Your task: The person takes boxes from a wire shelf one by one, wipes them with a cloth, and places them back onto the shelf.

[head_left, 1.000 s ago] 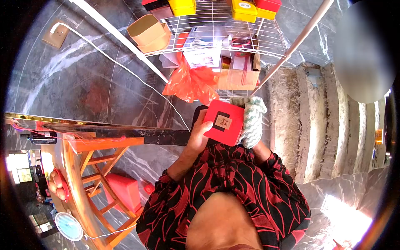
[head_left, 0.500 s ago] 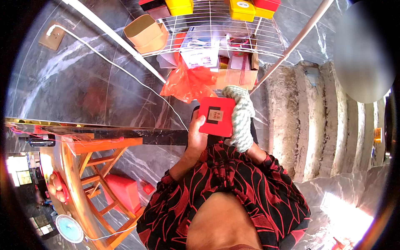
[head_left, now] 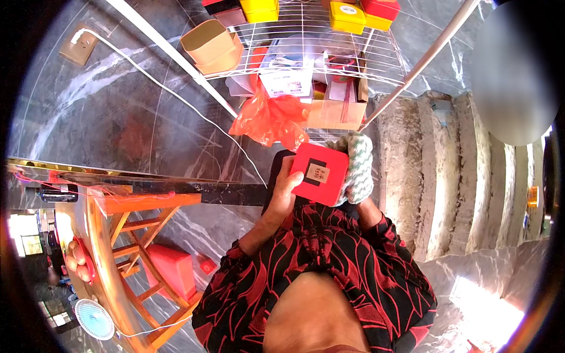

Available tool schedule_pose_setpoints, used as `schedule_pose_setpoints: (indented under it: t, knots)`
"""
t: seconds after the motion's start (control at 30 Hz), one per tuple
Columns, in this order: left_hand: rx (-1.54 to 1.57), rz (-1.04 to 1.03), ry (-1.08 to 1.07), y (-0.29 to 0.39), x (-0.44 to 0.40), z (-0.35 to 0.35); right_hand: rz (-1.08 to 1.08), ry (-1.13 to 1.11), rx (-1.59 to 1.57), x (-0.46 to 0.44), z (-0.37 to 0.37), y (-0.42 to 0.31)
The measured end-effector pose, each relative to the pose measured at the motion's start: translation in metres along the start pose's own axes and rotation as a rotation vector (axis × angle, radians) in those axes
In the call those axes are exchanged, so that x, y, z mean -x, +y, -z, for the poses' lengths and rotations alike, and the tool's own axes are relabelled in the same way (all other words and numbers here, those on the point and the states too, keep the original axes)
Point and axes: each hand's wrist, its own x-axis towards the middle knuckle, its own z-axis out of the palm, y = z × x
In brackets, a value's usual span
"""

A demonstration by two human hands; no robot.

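In front of my body I hold a flat red square box [head_left: 331,187] with a dark patch and a small pale label on its face. My left hand [head_left: 283,191] grips its left side, the thumb lying on the face. A green-and-white striped cloth [head_left: 360,170] covers most of my right hand [head_left: 368,213] and presses along the box's right edge. The fingers of that hand are hidden under the cloth. Past the box hangs a crumpled red plastic bag [head_left: 268,120].
Ahead stands a white wire rack [head_left: 303,35] with yellow tins [head_left: 347,17], a tan container [head_left: 210,44] and a cardboard box [head_left: 335,115]. Rough concrete steps [head_left: 435,176] rise at right. A wooden stool [head_left: 138,235] stands at left; a white cable [head_left: 170,91] crosses the dark marble surface.
The red box has shifted right and slightly down, and has turned a little clockwise. The cloth has moved right with my right hand, partly behind the box's edge.
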Motion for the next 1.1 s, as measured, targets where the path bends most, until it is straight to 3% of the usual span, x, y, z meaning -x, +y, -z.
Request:
schedule_pose_setpoints:
  t: [0.07,0.2,0.23,0.3,0.37,0.43,0.53,0.67,0.7,0.8,0.87,0.97,1.03,1.1]
  knots:
    - [-0.066,-0.032,-0.01,-0.002,0.002,-0.006,-0.188,0.038,-0.351,-0.007,0.003,-0.002]
    - [-0.122,-0.176,0.068,-0.013,0.0,-0.005,-0.363,0.068,-0.681,-0.011,-0.009,-0.022]
    - [-0.121,-0.175,0.07,-0.011,-0.002,-0.007,-0.104,0.023,-0.215,-0.014,-0.014,-0.023]
    - [-0.151,-0.359,0.199,-0.006,-0.008,-0.009,0.224,-0.083,-0.057,-0.001,-0.013,-0.015]
    - [-0.185,-0.396,0.222,0.006,-0.007,-0.018,0.232,-0.169,-0.096,0.007,-0.013,-0.008]
    - [-0.227,-0.43,0.237,0.005,-0.007,-0.017,0.078,-0.22,-0.185,0.016,-0.011,-0.006]
    - [-0.21,-0.528,0.241,-0.007,-0.007,-0.008,0.136,-0.447,0.144,0.022,-0.002,-0.009]
    - [-0.404,-0.599,0.288,-0.008,-0.004,-0.004,0.436,-0.233,0.255,0.036,-0.008,-0.003]
    - [-0.526,-0.597,0.298,-0.005,-0.003,-0.003,0.279,-0.405,0.312,0.038,-0.004,0.005]
    - [-0.511,-0.456,0.191,0.015,-0.002,-0.004,0.35,-0.457,0.394,0.017,0.007,-0.013]
    - [-0.32,-0.319,0.134,0.026,-0.007,0.016,0.384,-0.48,0.419,0.009,0.012,-0.02]
    - [-0.445,-0.211,0.018,0.053,-0.01,0.024,0.35,-0.463,0.327,0.01,0.013,-0.014]
    - [-0.705,0.056,-0.221,0.063,-0.011,0.026,0.329,-0.453,0.274,0.014,0.012,-0.011]
    - [-0.96,0.028,-0.361,0.063,-0.015,0.023,0.314,-0.45,0.24,0.015,0.013,-0.009]
